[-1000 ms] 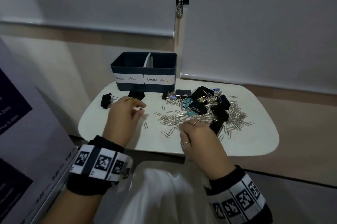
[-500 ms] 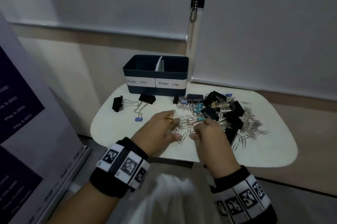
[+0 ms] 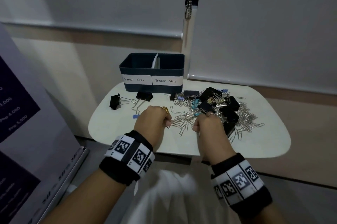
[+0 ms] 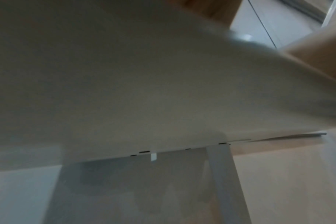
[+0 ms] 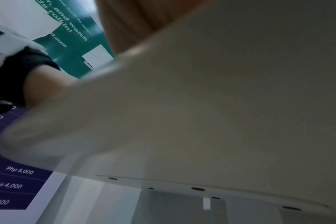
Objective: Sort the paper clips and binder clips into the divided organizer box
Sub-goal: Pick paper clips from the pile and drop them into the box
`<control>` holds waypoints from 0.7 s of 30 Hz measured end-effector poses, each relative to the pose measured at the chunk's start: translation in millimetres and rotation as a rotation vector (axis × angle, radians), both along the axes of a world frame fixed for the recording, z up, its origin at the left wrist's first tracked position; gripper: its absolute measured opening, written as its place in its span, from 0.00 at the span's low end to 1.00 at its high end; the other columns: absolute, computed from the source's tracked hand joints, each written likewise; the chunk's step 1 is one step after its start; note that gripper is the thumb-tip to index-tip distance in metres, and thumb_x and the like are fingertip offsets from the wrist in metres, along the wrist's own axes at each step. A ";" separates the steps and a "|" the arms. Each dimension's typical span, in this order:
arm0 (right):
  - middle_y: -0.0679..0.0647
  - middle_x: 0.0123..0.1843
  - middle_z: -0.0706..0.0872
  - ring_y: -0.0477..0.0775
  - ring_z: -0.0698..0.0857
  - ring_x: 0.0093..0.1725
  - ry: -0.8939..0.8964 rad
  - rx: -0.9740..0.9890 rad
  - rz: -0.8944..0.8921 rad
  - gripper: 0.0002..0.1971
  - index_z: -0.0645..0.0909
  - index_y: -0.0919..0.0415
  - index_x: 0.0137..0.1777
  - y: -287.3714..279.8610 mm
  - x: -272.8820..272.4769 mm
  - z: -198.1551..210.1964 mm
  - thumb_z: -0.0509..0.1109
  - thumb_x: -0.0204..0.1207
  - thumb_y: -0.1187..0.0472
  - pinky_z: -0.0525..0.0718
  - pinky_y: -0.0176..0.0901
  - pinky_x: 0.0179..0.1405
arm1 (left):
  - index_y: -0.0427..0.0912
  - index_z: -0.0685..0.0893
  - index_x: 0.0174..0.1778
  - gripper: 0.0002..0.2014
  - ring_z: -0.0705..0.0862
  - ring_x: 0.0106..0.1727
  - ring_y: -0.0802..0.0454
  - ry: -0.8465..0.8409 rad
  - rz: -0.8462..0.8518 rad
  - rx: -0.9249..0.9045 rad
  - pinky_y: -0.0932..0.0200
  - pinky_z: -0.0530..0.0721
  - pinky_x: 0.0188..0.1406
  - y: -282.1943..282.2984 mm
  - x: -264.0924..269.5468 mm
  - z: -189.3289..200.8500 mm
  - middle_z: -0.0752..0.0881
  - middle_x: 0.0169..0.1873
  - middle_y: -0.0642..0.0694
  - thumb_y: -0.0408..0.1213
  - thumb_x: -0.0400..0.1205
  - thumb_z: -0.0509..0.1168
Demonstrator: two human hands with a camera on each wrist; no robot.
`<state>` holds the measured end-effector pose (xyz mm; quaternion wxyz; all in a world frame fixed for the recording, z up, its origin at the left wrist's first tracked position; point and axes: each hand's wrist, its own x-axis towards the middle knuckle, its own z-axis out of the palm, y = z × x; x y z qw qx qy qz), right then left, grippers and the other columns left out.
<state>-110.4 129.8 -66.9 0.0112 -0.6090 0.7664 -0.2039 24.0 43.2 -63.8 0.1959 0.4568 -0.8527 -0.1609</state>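
Both hands sit at 6 o'clock on the white surface. The left hand and right hand each curl fingers, pinching silver paper clips between them. The divided organizer box stands at 12 o'clock.

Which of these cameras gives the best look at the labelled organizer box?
The head view: the box stands at the table's far edge, both labels readable, divider visible. Neither wrist view shows it; both look at the table's underside.
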 end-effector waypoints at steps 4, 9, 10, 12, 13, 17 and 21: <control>0.63 0.55 0.82 0.61 0.79 0.57 0.054 0.079 -0.044 0.09 0.77 0.67 0.57 -0.8 4.9 2.4 0.60 0.79 0.66 0.75 0.45 0.53 | 0.43 0.90 0.47 0.07 0.80 0.37 0.64 0.027 -0.012 -0.073 0.72 0.72 0.41 -6.2 8.8 5.5 0.91 0.41 0.50 0.30 0.78 0.67; 0.66 0.54 0.83 0.64 0.82 0.54 -0.024 0.149 -0.074 0.10 0.78 0.72 0.55 -4.9 8.2 9.4 0.60 0.78 0.71 0.78 0.49 0.51 | 0.40 0.88 0.44 0.04 0.79 0.32 0.67 0.200 0.007 -0.029 0.69 0.78 0.41 -25.2 33.1 33.5 0.87 0.38 0.49 0.31 0.78 0.68; 0.67 0.52 0.83 0.63 0.82 0.51 -0.066 0.152 -0.098 0.11 0.79 0.73 0.55 -6.1 9.2 11.0 0.57 0.79 0.71 0.79 0.48 0.50 | 0.40 0.88 0.44 0.04 0.81 0.34 0.62 0.218 0.008 -0.027 0.65 0.80 0.41 -30.0 38.3 39.2 0.87 0.39 0.48 0.31 0.79 0.68; 0.64 0.47 0.82 0.56 0.82 0.42 -0.108 0.141 -0.115 0.11 0.78 0.73 0.55 -9.4 11.3 12.0 0.56 0.80 0.70 0.77 0.38 0.40 | 0.38 0.88 0.46 0.05 0.83 0.40 0.56 0.246 0.020 -0.039 0.65 0.79 0.43 -42.2 49.3 51.0 0.86 0.41 0.48 0.32 0.79 0.66; 0.61 0.45 0.82 0.53 0.81 0.40 -0.124 0.126 -0.129 0.09 0.78 0.71 0.53 -11.9 14.6 14.6 0.58 0.78 0.71 0.76 0.34 0.37 | 0.38 0.88 0.47 0.06 0.81 0.42 0.56 0.260 0.037 -0.048 0.66 0.77 0.46 -51.3 54.7 56.4 0.86 0.42 0.48 0.32 0.80 0.66; 0.49 0.39 0.78 0.45 0.78 0.39 -0.196 0.047 -0.064 0.13 0.75 0.59 0.42 -16.1 26.5 36.3 0.60 0.73 0.78 0.73 0.22 0.32 | 0.37 0.88 0.48 0.07 0.79 0.44 0.57 0.352 0.129 -0.052 0.68 0.73 0.47 -98.6 68.3 76.6 0.88 0.47 0.44 0.33 0.80 0.66; 0.46 0.41 0.79 0.46 0.81 0.45 -0.131 -0.040 -0.069 0.16 0.77 0.56 0.44 -30.3 29.9 68.8 0.62 0.72 0.80 0.71 0.19 0.33 | 0.36 0.88 0.49 0.07 0.80 0.45 0.56 0.476 0.172 -0.066 0.66 0.75 0.48 -141.6 61.1 92.7 0.89 0.49 0.41 0.32 0.79 0.66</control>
